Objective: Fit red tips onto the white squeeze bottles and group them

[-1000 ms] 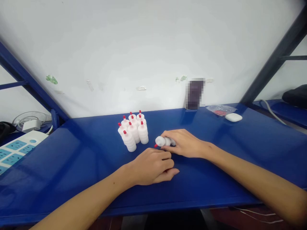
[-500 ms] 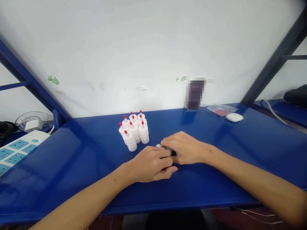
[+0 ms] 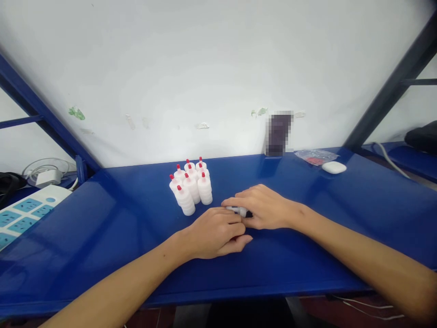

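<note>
A small grey-white object (image 3: 241,211) with a dark part at its right end lies between my two hands, low over the blue tabletop. My right hand (image 3: 266,207) is closed around it from the right, with its index finger stretched along the far side. My left hand (image 3: 215,232) is curled on the near left side, its fingers against the object and its thumb pointing right. What the left fingertips hold is hidden. Just beyond my left hand stands a tight cluster of several white squeeze bottles (image 3: 186,200) with red tips, all upright.
A blurred dark phone-like rectangle (image 3: 278,134) leans on the wall. To its right are a clear plastic bag (image 3: 316,157) with red bits inside and a white rounded case (image 3: 334,167). A power strip (image 3: 30,214) lies at the left edge. Blue metal posts (image 3: 385,91) slope up at both sides.
The fingers of my right hand have shifted up and left over the small object, and more of it now shows. My left hand has barely moved. The bottles stay put.
</note>
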The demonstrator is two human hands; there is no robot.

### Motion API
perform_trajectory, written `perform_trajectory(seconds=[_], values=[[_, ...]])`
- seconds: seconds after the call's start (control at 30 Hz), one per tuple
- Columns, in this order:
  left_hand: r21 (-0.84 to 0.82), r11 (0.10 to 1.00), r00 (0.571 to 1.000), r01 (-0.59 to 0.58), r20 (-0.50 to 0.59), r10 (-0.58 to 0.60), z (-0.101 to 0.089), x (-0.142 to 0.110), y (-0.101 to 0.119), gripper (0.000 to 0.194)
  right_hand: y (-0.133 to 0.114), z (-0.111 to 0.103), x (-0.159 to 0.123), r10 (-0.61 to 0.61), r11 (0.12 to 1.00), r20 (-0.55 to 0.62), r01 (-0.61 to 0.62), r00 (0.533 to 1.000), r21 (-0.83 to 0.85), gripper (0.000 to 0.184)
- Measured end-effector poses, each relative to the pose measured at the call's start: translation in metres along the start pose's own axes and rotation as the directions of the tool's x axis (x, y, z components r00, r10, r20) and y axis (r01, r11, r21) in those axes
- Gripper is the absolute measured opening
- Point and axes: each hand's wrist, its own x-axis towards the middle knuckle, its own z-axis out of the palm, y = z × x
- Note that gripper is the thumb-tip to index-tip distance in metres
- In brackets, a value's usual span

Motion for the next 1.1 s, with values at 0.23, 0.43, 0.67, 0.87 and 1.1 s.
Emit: perform_trajectory(seconds=[0.23,0.43,0.67,0.87,1.1], values=[[0.026,1.000,1.000,0.000,-0.021,0.001,-0.0022,0.0010,0.0039,0.036,0.0067,0.0014,0.0002,0.110,0.991,-0.077,-0.103,0.991,0.090,0.025],[0.033,0.998,0.999,-0.048,-0.016,0.049,0.0001,0.0012,0.0067,0.037,0.0060,0.0072,0.0023,0.073,0.996,-0.078,-0.077,0.994,-0.046,0.028],[0.116,0.993,0.995,0.000,-0.096,0.011,-0.0049,0.0026,0.0079,0.037,0.0075,0.0060,0.0014,0.007,0.984,-0.061,-0.017,0.998,-0.177,0.031],[0.113,0.992,0.990,0.064,-0.131,-0.049,-0.0064,0.0027,0.0051,0.035,0.0096,0.0033,-0.0019,0.018,1.000,-0.058,-0.017,0.998,0.014,0.027],[0.070,0.985,0.978,0.159,-0.146,-0.148,-0.0039,0.0029,0.0038,0.032,0.0094,0.0047,-0.0006,0.068,0.987,-0.073,-0.056,0.995,0.153,0.025]])
